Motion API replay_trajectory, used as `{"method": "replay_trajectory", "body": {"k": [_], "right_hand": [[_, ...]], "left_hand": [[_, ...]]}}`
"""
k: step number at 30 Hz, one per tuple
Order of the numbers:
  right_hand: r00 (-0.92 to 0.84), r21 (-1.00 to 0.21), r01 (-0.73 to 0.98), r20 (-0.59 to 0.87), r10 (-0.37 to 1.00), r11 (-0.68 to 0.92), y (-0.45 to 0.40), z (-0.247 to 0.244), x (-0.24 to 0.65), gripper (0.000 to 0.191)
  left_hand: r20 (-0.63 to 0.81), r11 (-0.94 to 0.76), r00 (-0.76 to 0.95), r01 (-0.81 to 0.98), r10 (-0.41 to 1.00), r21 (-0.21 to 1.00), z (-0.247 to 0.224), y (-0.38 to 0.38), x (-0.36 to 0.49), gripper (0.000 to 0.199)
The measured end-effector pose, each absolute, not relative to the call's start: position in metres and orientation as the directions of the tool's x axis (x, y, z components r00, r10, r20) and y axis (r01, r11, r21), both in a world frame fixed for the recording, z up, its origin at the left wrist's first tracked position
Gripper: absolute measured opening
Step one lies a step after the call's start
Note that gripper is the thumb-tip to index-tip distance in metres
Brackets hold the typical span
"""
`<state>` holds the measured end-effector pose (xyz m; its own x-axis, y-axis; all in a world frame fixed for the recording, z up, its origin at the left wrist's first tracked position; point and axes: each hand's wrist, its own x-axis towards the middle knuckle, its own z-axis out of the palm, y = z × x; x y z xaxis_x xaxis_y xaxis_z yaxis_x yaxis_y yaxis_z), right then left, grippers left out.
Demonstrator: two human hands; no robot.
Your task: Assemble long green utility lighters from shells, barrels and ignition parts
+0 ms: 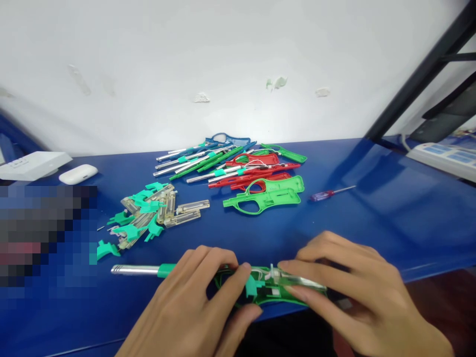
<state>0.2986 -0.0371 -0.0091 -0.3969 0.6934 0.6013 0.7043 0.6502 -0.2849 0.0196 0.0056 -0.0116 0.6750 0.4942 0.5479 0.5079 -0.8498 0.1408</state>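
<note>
Low in the head view, at the table's front edge, lies an opened gas lighter with a green casing half [266, 299] and a metal tube [137, 269] reaching left. My left hand [186, 302] is closed around its middle, near a teal trigger [252, 287]. My right hand [360, 282] pinches a clear fuel tank [303, 281] between thumb and fingers, over the casing's handle end. Thin white wire shows between the hands. Whether the tank is fully seated in the casing cannot be made out.
Clear tanks with teal triggers [147, 213] lie heaped at left. Behind are metal tubes and blue, red and green casings [264, 201]. A screwdriver [330, 193] lies right of them. A white case [78, 174], a white box [35, 164] and a power strip [446, 158] sit farther out.
</note>
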Motion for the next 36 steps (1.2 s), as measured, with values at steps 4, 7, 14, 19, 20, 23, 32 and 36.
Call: {"method": "replay_trajectory", "body": {"k": [4, 7, 14, 19, 20, 23, 32, 36], "right_hand": [[-0.413, -0.271, 0.707, 0.591, 0.693, 0.653, -0.037, -0.009, 0.3, 0.018], [-0.409, -0.276, 0.711, 0.586, 0.7, 0.647, -0.037, -0.01, 0.299, 0.018], [-0.405, -0.286, 0.715, 0.574, 0.712, 0.637, -0.037, -0.01, 0.299, 0.018], [-0.414, -0.288, 0.718, 0.555, 0.721, 0.634, -0.037, -0.009, 0.299, 0.019], [-0.417, -0.287, 0.718, 0.552, 0.722, 0.634, -0.037, -0.009, 0.299, 0.019], [-0.413, -0.286, 0.722, 0.553, 0.724, 0.631, -0.038, -0.008, 0.3, 0.02], [-0.414, -0.299, 0.719, 0.541, 0.732, 0.627, -0.039, -0.004, 0.299, 0.029], [-0.41, -0.29, 0.723, 0.55, 0.728, 0.627, -0.038, -0.005, 0.298, 0.03]], "left_hand": [[0.539, -0.836, 0.67, 0.532, 0.511, 0.133, -0.006, 0.005, 0.023, 0.025], [0.486, -0.835, 0.702, 0.537, 0.52, 0.118, -0.003, 0.006, 0.028, 0.025], [0.467, -0.841, 0.719, 0.531, 0.514, 0.108, -0.004, 0.008, 0.029, 0.027], [0.435, -0.835, 0.721, 0.526, 0.54, 0.165, 0.0, 0.007, 0.026, 0.024], [0.436, -0.832, 0.717, 0.526, 0.544, 0.174, 0.001, 0.007, 0.026, 0.024], [0.435, -0.834, 0.719, 0.525, 0.542, 0.17, 0.001, 0.007, 0.028, 0.024], [0.44, -0.842, 0.734, 0.529, 0.517, 0.107, 0.002, 0.006, 0.029, 0.023], [0.39, -0.837, 0.749, 0.534, 0.535, 0.123, 0.002, 0.005, 0.029, 0.029]]}}
